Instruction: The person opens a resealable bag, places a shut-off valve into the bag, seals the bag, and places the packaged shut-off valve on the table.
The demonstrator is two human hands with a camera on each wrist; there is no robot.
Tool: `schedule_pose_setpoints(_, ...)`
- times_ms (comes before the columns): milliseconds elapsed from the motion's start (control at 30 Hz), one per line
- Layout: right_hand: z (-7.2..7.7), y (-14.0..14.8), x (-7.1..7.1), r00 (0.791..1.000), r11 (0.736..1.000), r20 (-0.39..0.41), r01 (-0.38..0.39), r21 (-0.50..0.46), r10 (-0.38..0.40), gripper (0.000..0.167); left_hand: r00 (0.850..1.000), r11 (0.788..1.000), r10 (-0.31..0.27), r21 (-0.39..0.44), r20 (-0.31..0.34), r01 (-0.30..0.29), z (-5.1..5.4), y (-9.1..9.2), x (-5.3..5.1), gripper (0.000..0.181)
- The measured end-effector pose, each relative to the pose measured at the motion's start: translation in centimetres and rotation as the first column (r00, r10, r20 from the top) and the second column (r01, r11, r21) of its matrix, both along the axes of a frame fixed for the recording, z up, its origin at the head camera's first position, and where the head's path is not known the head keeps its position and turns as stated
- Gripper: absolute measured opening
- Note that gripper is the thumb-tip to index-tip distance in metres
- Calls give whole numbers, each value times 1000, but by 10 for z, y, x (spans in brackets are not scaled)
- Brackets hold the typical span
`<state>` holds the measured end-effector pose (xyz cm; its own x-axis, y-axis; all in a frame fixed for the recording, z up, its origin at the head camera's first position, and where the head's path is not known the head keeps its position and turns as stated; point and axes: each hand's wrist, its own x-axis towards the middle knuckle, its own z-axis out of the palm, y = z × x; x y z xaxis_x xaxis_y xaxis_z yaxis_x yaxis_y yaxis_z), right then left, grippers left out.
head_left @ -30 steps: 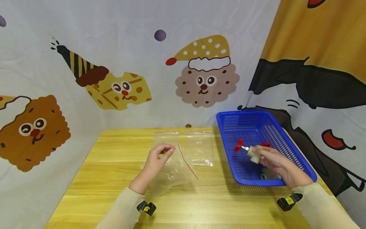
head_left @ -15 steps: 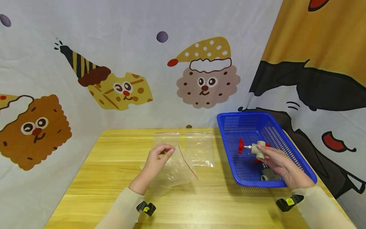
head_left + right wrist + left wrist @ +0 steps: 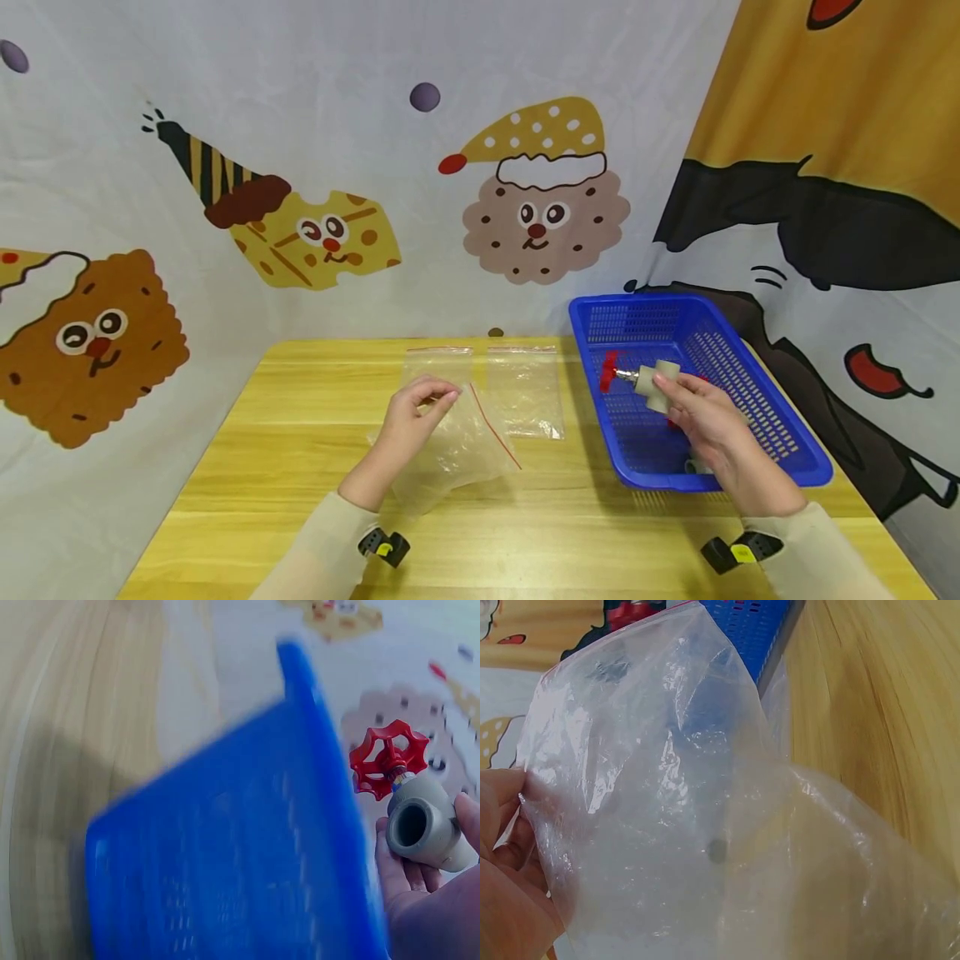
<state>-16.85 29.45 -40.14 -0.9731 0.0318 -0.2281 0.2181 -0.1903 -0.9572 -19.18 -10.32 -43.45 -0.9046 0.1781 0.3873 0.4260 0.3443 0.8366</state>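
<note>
Slid left since half a second ago: right hand (image 3: 705, 421), along with the grey plastic T-shaped pipe valve with a metal stem and red handwheel (image 3: 639, 379) that it pinches between thumb and fingers. Handwheel now points at the left wall of the blue perforated plastic basket (image 3: 637, 454); valve appears over the basket in the head view, but can't tell whether it is above rim height. Left hand (image 3: 412, 417) unchanged, pinching the edge of a clear plastic zip bag with a red seal line (image 3: 457, 454) over the pale wooden surface (image 3: 300, 417). Left wrist view shows the bag hanging wrinkled; can't tell if its mouth is parted. What it means: gap between valve and bag looks a bit narrower, though they're well apart and, as I judge it, the valve is not yet out of the basket area. More grey fitting (image 3: 697, 465) and red parts (image 3: 672, 423) in the basket, partly hidden by the right hand. Two more clear zip bags (image 3: 525, 396) lie flat behind the held one.
</note>
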Motion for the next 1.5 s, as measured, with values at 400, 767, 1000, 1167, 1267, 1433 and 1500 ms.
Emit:
schedule_pose_setpoints(400,5,-54,11,994,995,-53,-99,-2,99,26,999,1000,27,-6,26,-27,13,7,9,10)
schedule_pose_setpoints(767,-9,-86,15,997,996,-59,-53,67,57,12,999,1000,10,-15,34,-10,34,10,21,9)
schedule_pose_setpoints(1000,-13,-101,17,998,998,-56,-19,65,23,15,999,1000,12,-16,46,-12,25,12,14,10)
schedule_pose_setpoints(1167,-12,-107,18,998,995,-50,-21,97,26,17,999,1000,13,-2,38,-13,5,9,3,12)
schedule_pose_setpoints(1267,-11,-110,19,998,991,-49,-24,131,30,21,1000,1000,-3,7,31,2,2,8,1,11)
schedule_pose_setpoints(1433,-10,-117,22,994,985,-104,7,171,11,21,999,1000,-14,3,29,14,2,7,1,8)
schedule_pose_setpoints(1500,-10,-120,24,991,984,-134,29,178,-5,22,1000,1000,-7,2,30,7,2,8,1,8)
